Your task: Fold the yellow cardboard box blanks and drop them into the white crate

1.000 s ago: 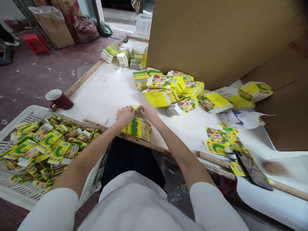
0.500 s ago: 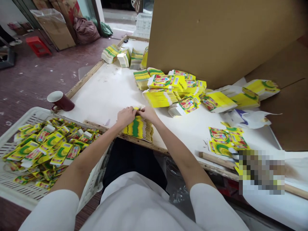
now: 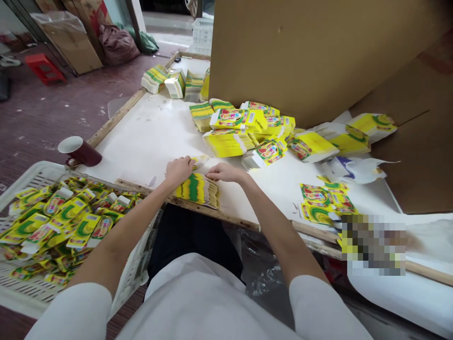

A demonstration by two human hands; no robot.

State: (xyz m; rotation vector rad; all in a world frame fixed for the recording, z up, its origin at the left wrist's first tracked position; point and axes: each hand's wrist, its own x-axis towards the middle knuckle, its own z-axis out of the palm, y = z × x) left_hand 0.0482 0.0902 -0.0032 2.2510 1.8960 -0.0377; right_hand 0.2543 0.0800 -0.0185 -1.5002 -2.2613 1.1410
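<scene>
Pinching a box [image 3: 200,162], your left hand [image 3: 180,170] sits at eleven o'clock of the stack [image 3: 194,190] | your right hand [image 3: 226,173], pinch unclear, at two | stack at your twelve, edges running nine-to-three

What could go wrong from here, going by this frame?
1. The fanned bundle of flat cartons lies against the wooden edge strip, its right end uneven; a nudge from the right hand beside it might scatter some.

2. The maroon mug is at the table's corner, near the left arm and the plastic basket of small boxes; a knock could send it onto them. Its contents, if any, can't be seen.
</scene>
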